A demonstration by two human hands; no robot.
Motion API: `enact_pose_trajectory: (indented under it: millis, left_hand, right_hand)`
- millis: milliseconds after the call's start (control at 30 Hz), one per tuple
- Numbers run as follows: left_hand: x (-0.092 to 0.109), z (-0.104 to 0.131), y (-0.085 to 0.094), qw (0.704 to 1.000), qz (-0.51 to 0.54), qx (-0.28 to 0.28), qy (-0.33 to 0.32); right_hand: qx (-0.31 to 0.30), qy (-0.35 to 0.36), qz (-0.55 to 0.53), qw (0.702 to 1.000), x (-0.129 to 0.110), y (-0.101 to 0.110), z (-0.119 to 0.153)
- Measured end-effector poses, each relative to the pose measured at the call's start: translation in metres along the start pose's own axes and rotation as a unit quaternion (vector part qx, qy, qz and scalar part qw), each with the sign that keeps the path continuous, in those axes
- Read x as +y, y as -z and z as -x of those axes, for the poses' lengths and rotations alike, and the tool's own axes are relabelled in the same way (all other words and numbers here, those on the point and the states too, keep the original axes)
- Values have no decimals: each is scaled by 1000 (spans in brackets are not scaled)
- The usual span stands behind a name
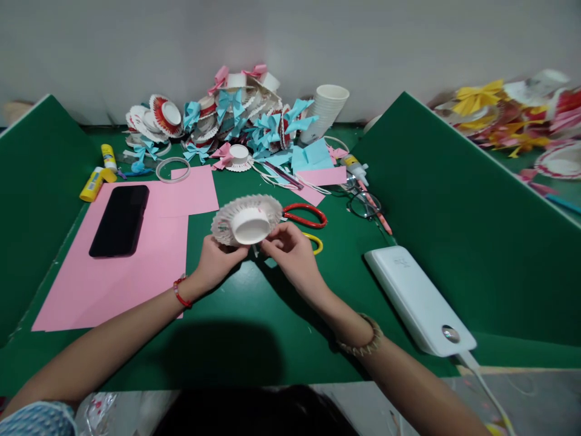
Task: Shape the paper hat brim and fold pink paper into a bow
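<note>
A small hat-like piece made from a white paper cup [250, 226], with a fringed brim, is held above the green table [227, 327]. My left hand [218, 260] grips its brim from the lower left, the fingers partly hidden under it. At its lower right edge, my right hand [290, 251] has its fingers pinched together on the brim or on something small there. Just behind my right hand lie scissors with red handles [306, 215] and a yellow-handled pair [315, 243], both partly covered.
Pink paper [118, 290] with a black phone [120, 221] lies left. Glue sticks [93, 184] stand behind. Finished-looking cup pieces [236, 115] and stacked cups [327, 112] line the back. Glasses [364, 204] and a white power bank [420, 303] are right, beside a green divider [454, 230].
</note>
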State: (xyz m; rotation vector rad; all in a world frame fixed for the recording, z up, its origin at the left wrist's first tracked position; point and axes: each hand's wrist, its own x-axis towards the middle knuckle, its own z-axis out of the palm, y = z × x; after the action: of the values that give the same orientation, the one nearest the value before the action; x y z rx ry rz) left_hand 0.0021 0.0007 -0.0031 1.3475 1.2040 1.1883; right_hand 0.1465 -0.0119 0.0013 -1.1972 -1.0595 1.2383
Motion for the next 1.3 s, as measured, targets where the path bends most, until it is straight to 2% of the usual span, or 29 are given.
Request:
enact_pose_trajectory:
  millis: [200, 467, 767, 933, 1033, 1133, 1200, 1300]
  left_hand:
    - [4, -1, 3, 993, 55, -60, 85]
    - [-4, -2, 6, 987, 102, -83, 92]
    - [-3, -3, 4, 985, 122, -47, 110]
    - [0, -3, 2, 989, 102, -38, 101]
    - [2, -3, 0, 990, 96, -28, 95]
    - [2, -3, -1, 992, 94, -7, 80]
    - [0, -3, -2, 993, 93, 7, 73]
    - [-3, -3, -2, 993, 93, 11, 69]
  right_hand:
    - [4, 0, -18, 1000, 0, -1, 1]
    - [21, 36, 1, 999, -1, -1, 1]
    - [-33, -9, -24, 999, 2, -5, 4]
    - [-33, 10, -6, 999, 3, -7, 6]
    - [-31, 46, 52, 997, 3, -7, 9]
    - [-32, 125, 156, 979, 3, -6, 13]
    - [-32, 197, 239, 950, 4, -4, 15]
    - [-48, 304, 344, 887, 7, -1, 16]
